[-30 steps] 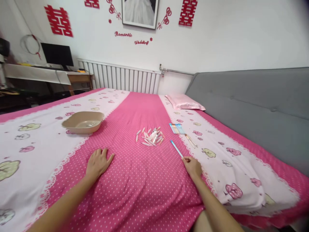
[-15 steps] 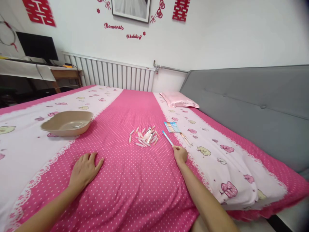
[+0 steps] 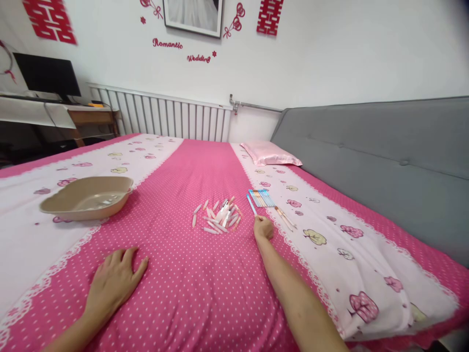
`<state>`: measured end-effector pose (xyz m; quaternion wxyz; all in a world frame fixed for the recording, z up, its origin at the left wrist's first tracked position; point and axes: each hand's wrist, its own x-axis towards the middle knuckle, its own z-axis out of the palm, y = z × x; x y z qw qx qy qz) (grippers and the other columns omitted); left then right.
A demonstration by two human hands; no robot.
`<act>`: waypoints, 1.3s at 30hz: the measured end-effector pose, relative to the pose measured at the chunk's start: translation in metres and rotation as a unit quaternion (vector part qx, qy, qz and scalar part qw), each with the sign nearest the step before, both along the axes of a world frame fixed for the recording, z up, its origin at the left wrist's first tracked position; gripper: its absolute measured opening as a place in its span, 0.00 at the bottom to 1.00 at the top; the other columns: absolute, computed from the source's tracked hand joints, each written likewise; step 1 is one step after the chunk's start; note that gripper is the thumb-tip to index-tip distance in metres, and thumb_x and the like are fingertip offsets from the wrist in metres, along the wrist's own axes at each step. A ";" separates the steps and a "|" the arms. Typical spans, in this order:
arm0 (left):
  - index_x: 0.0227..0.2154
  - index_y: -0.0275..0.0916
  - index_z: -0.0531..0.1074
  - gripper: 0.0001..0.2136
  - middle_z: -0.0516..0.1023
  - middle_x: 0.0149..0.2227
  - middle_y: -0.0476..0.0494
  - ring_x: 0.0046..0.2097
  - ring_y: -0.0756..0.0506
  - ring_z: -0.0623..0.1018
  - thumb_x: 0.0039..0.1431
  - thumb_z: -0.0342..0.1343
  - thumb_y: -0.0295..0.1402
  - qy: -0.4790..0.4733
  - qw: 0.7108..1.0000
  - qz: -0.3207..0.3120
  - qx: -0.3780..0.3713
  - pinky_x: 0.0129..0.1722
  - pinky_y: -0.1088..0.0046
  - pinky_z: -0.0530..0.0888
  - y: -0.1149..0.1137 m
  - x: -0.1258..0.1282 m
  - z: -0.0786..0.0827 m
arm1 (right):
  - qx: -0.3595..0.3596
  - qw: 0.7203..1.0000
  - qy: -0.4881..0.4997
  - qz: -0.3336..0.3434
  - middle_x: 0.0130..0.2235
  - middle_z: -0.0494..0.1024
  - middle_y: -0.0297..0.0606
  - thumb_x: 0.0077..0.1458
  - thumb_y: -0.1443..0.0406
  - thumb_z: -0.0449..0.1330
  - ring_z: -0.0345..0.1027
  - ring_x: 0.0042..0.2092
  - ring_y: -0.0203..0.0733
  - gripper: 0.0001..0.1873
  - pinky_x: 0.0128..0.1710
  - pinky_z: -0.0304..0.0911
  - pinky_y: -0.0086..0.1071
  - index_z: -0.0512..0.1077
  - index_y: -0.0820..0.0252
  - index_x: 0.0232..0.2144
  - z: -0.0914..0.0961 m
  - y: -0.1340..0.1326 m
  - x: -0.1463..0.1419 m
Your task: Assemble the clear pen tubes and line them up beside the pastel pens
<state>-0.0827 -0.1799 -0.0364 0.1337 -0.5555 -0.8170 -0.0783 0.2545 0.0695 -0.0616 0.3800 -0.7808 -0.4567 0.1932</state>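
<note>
My right hand (image 3: 263, 228) is stretched far forward over the pink bedspread (image 3: 205, 274), pinching the near end of a light blue pen (image 3: 251, 204). The pen's tip lies beside a neat row of capped pens (image 3: 261, 197). Left of my right hand sits a loose heap of pink and white pen caps and barrels (image 3: 218, 216). My left hand (image 3: 112, 281) rests flat on the bedspread with its fingers spread, holding nothing.
A tan plastic basin (image 3: 86, 197) stands at the left on the bed. Two loose pens (image 3: 285, 217) lie right of the row. A pink pillow (image 3: 270, 153), a grey headboard (image 3: 381, 156) and a white radiator (image 3: 161, 116) bound the bed.
My right hand has carried the blue pen forward, up to the row of pens. The view has shifted right and my left hand has stayed flat on the bed.
</note>
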 end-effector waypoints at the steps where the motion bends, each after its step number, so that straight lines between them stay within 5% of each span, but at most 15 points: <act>1: 0.48 0.31 0.65 0.31 0.70 0.42 0.32 0.45 0.36 0.70 0.56 0.33 0.51 -0.001 1.000 0.000 -0.001 0.45 0.60 0.65 0.000 -0.001 -0.001 | -0.002 1.000 0.000 0.000 0.39 0.77 0.39 0.56 0.56 0.54 0.70 0.38 0.38 0.15 0.38 0.65 0.36 0.73 0.59 0.39 0.000 0.004 -0.002; 17: 0.49 0.33 0.65 0.30 0.69 0.46 0.33 0.48 0.35 0.69 0.54 0.36 0.51 -0.018 1.000 0.006 0.004 0.50 0.57 0.63 0.005 -0.007 -0.006 | 0.009 1.000 -0.016 -0.005 0.42 0.73 0.39 0.58 0.58 0.54 0.68 0.40 0.37 0.13 0.40 0.66 0.37 0.70 0.60 0.40 -0.006 0.049 -0.016; 39: 0.49 0.34 0.65 0.30 0.69 0.46 0.34 0.48 0.35 0.68 0.54 0.36 0.52 -0.026 1.000 0.013 0.004 0.50 0.57 0.63 0.005 -0.008 -0.008 | 0.020 0.999 -0.017 -0.040 0.40 0.74 0.39 0.58 0.56 0.53 0.68 0.38 0.37 0.14 0.40 0.65 0.37 0.71 0.61 0.38 -0.008 0.059 -0.019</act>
